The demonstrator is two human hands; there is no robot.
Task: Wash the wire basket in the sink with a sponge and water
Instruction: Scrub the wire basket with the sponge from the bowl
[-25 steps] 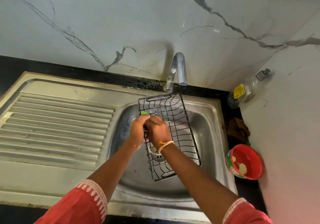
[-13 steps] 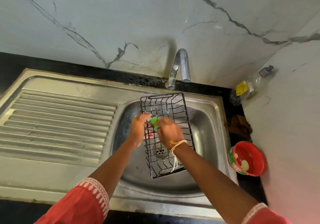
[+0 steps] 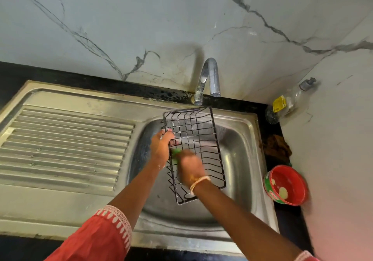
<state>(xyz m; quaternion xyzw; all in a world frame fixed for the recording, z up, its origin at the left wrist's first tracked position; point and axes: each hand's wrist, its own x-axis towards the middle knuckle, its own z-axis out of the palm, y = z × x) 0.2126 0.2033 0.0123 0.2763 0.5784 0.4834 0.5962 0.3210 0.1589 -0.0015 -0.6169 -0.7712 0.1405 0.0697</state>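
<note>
Wire basket (image 3: 198,139), black and rectangular, hangs tilted over the bowl of a stainless steel sink (image 3: 240,159), its long axis running from the far end under the tap (image 3: 209,79) down toward the person at the near end. The left hand (image 3: 161,147) grips the basket's left long rim, fingers curled over the wire and fingertips showing inside the frame, so the basket lies to the right of that hold and spreads out away from it. The right hand (image 3: 190,165), blurred with motion, is closed around a green sponge (image 3: 176,152), of which only a small patch shows, and presses it against the wires just below the left hand's grip, inside the left edge. Both hands sit close together on the same long side; the right hand is the nearer one to the unscrubbed lower half, while the far end and the right rim lie well apart from either hand. White suds or water streaks cling to the upper wires. No stream can be made out from the tap, though blur makes that hard to judge. Scrubbing seems under way on the left side, and the stroke most likely has to travel along the long axis, toward the near end. A red bowl (image 3: 286,186) with pale lumps inside stands on the dark counter to the sink's right, and a clear bottle (image 3: 286,103) leans in the corner.
</note>
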